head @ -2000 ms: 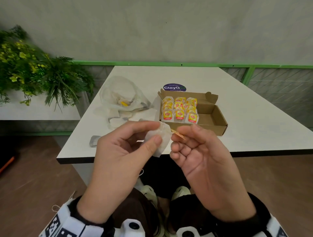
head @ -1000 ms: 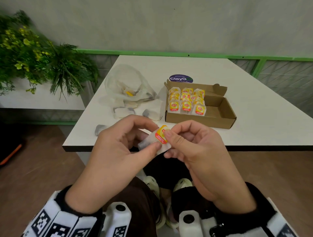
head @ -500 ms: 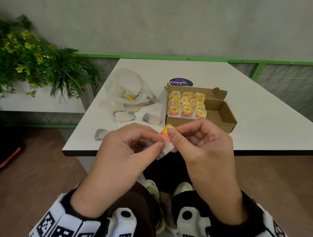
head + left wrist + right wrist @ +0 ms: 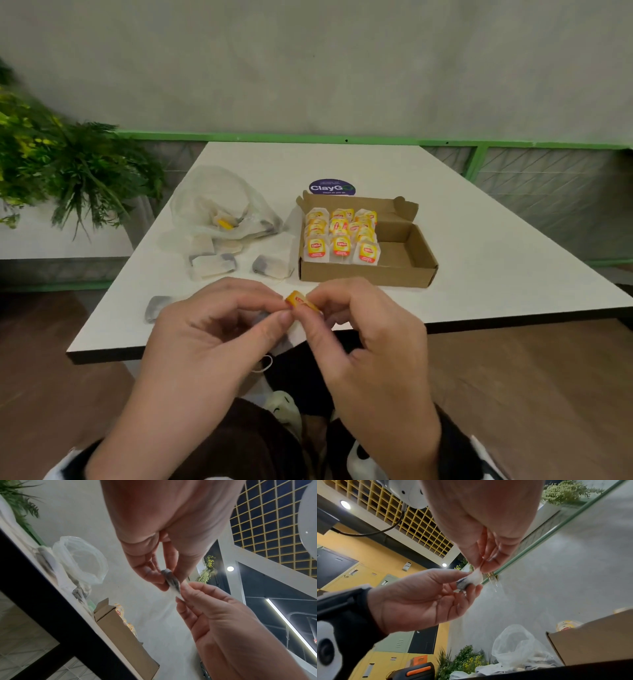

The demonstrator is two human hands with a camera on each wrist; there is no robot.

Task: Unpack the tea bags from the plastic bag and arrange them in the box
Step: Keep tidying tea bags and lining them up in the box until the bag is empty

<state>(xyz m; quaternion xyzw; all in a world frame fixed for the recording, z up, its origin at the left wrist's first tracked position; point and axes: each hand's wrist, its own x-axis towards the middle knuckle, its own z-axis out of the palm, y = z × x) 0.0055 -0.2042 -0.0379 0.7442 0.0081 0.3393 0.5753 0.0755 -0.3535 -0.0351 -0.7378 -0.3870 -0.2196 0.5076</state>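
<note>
Tea bag [image 4: 298, 310]: held in front of the box [image 4: 366, 274], off the surface [image 4: 479, 246] edge, over the lap. Left hand [image 4: 219, 329] pinches the pouch end; right hand [image 4: 359, 329] pinches the yellow tag [image 4: 301, 300], apparently folding it onto the pouch so it packs tag-forward like the rest. Box: left part filled with rows of bags [image 4: 340, 236], tags facing front; right part bare. Plastic bag [image 4: 219, 209]: left of the box, open, some bags inside. Loose bags [image 4: 270, 265]: between plastic bag and box front, awaiting packing.

Tea bag [image 4: 291, 334] mostly hidden btwn fingers; plastic bag [image 4: 219, 205] contents too blurry to count.
</note>
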